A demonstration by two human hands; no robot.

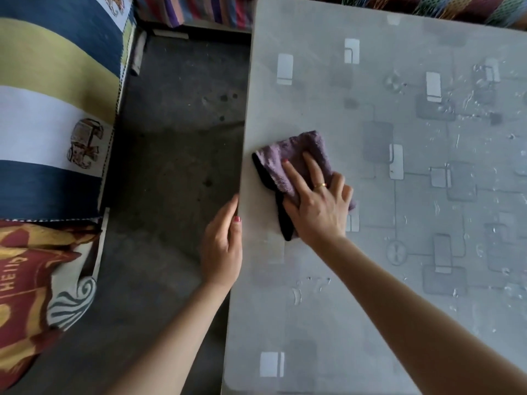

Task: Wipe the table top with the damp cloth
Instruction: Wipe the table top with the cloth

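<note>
A grey table top with a pattern of pale and dark rectangles fills the right side of the view. A folded purple cloth with a black underside lies on it near the left edge. My right hand presses flat on the cloth, fingers spread over it. My left hand rests against the table's left edge, thumb on the top, fingers curled over the side. Water drops and wet streaks show on the table's right half and near the front.
A dark concrete floor runs along the left of the table. A striped blue, yellow and white sofa cover and a red-and-gold cushion stand at the far left. Colourful striped fabric lies beyond the table.
</note>
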